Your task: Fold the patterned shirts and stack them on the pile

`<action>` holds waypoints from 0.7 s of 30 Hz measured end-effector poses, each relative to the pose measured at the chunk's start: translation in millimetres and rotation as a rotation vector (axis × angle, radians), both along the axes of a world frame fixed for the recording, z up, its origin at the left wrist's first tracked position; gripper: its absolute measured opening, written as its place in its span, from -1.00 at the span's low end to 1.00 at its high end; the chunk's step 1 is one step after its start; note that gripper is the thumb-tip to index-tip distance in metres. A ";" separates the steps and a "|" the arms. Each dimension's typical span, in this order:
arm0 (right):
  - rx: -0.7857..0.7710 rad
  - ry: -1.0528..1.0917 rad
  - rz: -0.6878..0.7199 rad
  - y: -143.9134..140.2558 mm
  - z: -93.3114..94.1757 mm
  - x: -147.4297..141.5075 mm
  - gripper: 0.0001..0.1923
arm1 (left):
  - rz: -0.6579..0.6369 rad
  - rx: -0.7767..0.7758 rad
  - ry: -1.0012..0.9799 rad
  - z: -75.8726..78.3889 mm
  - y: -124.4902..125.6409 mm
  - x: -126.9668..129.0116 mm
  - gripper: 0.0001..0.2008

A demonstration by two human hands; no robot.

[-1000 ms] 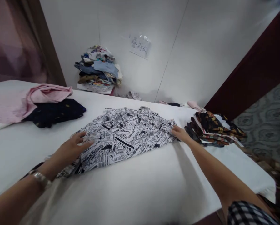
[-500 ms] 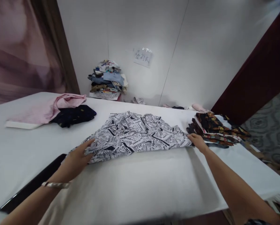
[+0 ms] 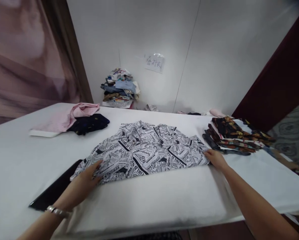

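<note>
A shirt [image 3: 149, 150] with a black-and-white newspaper print lies spread on the white table, its collar side away from me. My left hand [image 3: 88, 176] grips the near left edge of the shirt, thumb on top and fingers partly underneath. At the near right corner, my right hand [image 3: 216, 159] pinches the cloth. The near edge runs fairly straight between the two hands. Under my left forearm and the shirt's left end lies a flat black board-like item [image 3: 55, 188], partly hidden.
Folded patterned clothes [image 3: 236, 136] are stacked at the right. A pink garment [image 3: 61, 120] and a dark one [image 3: 89, 124] lie at the left. A tall clothes pile [image 3: 120, 86] stands by the wall, beside a handwritten sign [image 3: 154, 63]. The white table [image 3: 264, 180] has its edge near me.
The shirt's near edge has come slightly toward me and lies lower, with both hands still on it. The whole view has shifted a little.
</note>
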State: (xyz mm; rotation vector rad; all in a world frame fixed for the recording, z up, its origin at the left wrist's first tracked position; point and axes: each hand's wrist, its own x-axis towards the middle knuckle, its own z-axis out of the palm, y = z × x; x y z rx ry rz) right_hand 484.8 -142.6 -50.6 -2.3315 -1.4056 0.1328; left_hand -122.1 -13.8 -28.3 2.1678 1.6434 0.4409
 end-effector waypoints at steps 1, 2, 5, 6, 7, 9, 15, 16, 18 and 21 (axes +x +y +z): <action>-0.020 -0.044 -0.019 -1.1 -2.3 -2.4 -0.67 | 0.011 0.023 0.017 -3.5 -0.1 -1.7 -0.41; -0.038 -0.091 -0.041 -1.9 -4.4 -4.8 -0.69 | 0.020 0.051 0.025 -5.9 -0.3 -3.7 -0.41; -0.100 -0.206 -0.073 -3.2 -7.0 -10.6 -0.71 | 0.043 0.142 0.045 -3.0 -3.6 -8.8 -0.45; -0.111 -0.212 -0.078 -2.9 -6.1 -12.1 -0.71 | 0.057 0.148 0.058 1.7 -5.6 -9.2 -0.46; -0.117 -0.201 -0.088 -2.0 -4.2 -13.5 -0.69 | 0.075 0.136 0.077 8.1 -7.7 -8.1 -0.46; -0.102 -0.143 -0.120 2.3 1.8 -16.1 -0.63 | 0.115 0.099 0.124 23.5 -10.3 -0.7 -0.40; -0.009 -0.009 -0.105 34.9 15.9 -25.5 -0.47 | -0.098 0.198 0.174 39.7 16.8 55.2 -0.42; -0.004 -0.005 -0.094 40.5 15.4 -27.0 -0.49 | -0.171 0.196 0.184 34.7 25.1 64.0 -0.45; 0.012 -0.009 -0.067 49.1 12.5 -29.4 -0.59 | -0.275 0.178 0.233 23.0 40.4 76.7 -0.55; 0.044 -0.024 -0.036 54.5 7.2 -30.4 -0.69 | -0.315 0.153 0.305 14.2 53.4 82.9 -0.71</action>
